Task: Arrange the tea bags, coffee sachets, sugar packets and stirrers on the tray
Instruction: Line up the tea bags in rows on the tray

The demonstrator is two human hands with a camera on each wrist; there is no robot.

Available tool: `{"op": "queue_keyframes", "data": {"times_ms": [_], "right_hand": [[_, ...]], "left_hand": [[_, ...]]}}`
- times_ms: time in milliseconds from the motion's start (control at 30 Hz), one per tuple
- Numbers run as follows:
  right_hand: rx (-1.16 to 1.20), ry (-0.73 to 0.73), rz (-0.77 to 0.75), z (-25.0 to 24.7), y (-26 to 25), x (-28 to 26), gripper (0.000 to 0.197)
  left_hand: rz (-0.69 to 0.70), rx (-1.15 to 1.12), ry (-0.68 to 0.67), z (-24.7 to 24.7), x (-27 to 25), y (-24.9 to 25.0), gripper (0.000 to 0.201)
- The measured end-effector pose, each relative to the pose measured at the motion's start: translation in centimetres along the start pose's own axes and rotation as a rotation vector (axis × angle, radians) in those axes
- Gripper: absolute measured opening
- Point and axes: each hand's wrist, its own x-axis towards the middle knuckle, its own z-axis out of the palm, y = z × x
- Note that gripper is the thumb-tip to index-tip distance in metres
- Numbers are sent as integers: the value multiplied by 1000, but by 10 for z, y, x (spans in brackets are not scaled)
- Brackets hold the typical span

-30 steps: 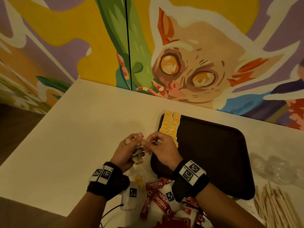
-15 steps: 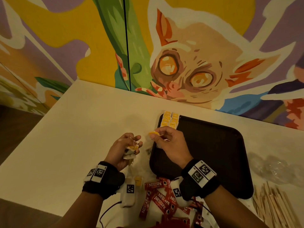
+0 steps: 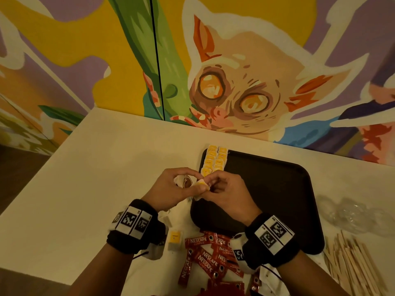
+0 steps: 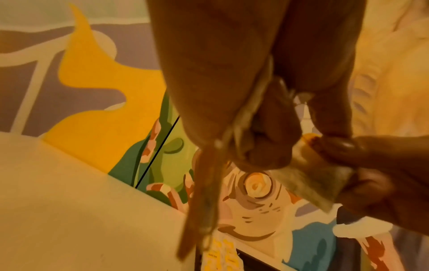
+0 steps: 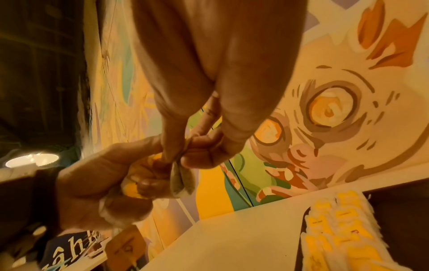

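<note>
A dark tray (image 3: 277, 189) lies on the white table, with two rows of yellow-tagged tea bags (image 3: 214, 160) along its far left edge. My left hand (image 3: 171, 186) grips a small bunch of tea bags (image 3: 183, 180) with strings just left of the tray. My right hand (image 3: 215, 184) meets it and pinches one tea bag (image 4: 313, 176) from that bunch, its yellow tag (image 3: 202, 184) showing between the two hands. In the right wrist view the pinched bag (image 5: 181, 176) hangs under my fingertips. Red coffee sachets (image 3: 205, 259) lie heaped near the front edge.
Wooden stirrers (image 3: 354, 265) lie in a pile at the front right. Crumpled clear plastic (image 3: 354, 214) sits right of the tray. One loose tea bag (image 3: 174, 239) lies beside the sachets. A painted wall stands right behind the table.
My right hand came back from the tray's tea bag rows to the left hand and now pinches another bag from the bunch. The left hand stayed beside the tray.
</note>
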Motion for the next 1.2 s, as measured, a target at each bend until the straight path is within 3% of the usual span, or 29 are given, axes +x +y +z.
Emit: {"op": "queue_keyframes", "data": {"times_ms": [333, 567, 833, 1200], "right_hand": [[-81, -134, 64, -15, -3, -8, 12], [-253, -124, -10, -18, -11, -8, 7], [-365, -77, -62, -31, -14, -11, 4], [-289, -51, -243, -35, -29, -17, 12]], "left_hand": [[77, 204, -17, -8, 7, -7, 7], [66, 223, -130, -5, 6, -9, 8], [120, 307, -13, -9, 7, -13, 10], [198, 476, -18, -1, 5, -12, 13]]}}
